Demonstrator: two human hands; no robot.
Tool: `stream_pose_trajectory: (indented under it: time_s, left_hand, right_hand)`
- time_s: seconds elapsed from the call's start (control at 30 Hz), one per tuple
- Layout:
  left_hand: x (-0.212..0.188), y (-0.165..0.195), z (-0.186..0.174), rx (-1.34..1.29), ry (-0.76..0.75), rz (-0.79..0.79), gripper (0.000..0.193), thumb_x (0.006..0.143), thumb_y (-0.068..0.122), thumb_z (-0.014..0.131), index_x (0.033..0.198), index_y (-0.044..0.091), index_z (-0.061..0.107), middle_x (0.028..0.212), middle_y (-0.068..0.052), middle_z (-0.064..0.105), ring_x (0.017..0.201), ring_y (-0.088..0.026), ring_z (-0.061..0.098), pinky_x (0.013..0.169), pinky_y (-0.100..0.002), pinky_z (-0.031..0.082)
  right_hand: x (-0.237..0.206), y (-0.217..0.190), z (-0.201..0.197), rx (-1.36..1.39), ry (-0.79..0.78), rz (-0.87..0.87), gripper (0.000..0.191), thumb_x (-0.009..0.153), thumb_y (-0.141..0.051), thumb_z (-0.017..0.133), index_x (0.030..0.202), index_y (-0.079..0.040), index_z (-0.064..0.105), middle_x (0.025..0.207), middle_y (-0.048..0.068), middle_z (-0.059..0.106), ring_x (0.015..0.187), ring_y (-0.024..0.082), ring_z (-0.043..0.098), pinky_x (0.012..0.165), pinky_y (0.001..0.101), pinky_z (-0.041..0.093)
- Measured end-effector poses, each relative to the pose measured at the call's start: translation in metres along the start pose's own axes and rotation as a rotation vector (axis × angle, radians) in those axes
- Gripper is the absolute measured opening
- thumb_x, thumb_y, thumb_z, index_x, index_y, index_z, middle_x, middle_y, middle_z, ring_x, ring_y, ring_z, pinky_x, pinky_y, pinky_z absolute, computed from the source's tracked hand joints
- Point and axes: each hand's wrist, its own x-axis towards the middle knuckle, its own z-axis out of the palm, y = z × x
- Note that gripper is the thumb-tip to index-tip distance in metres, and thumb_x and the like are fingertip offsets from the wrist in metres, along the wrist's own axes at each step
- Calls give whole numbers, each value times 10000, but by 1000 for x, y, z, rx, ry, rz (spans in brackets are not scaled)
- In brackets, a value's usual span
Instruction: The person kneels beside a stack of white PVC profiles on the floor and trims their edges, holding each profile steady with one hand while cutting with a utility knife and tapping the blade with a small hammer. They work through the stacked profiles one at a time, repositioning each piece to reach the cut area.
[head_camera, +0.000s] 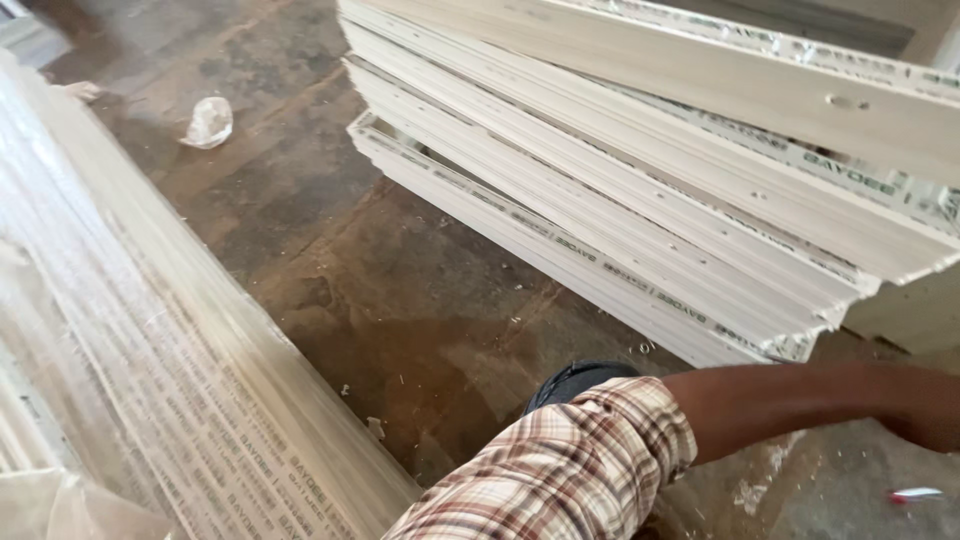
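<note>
Several smooth white profile strips stacked above a plaid-sleeved arm; fingers unseen, grip untellable.

profile stack right | wrapped bundle left | floor between

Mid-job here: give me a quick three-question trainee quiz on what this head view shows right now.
1. True or false: the stack of white profiles lies on the dusty floor.
2. Which sleeve covers the arm reaching to the right? A) plain blue B) plaid C) none
3. Fill in: the crumpled clear plastic scrap lies near the ____ left of the view.

Key:
1. True.
2. B, a plaid sleeve rolled to the elbow.
3. Upper. The hand at the arm's end is cut off at the right edge, so its grip cannot be judged. A wrapped bundle of profiles fills the left side.
</note>
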Motion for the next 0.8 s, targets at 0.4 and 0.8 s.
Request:
stream_pose_trajectory:
  time_s: [0.4,0.8]
  left_hand:
    - [-149,-49,-50,-548,196,-342,674,709,591,729,1140,78,651,819,-109,775,670,-201,812,506,-391,708]
    - [-216,-84,-45,-805,865,-817,509,781,349,805,1148,14,693,823,-138,738,658,-238,703,604,-421,583]
  right_hand:
    - [-30,-8,121,-368,-345,-229,410,1035,-256,663,1329,12,559,774,108,579,648,222,541,586,365,425]
    - [-87,-15,149,-555,-711,-256,502,994,-404,580,1214,32,698,866,220,723,768,298,681,745,459,553]
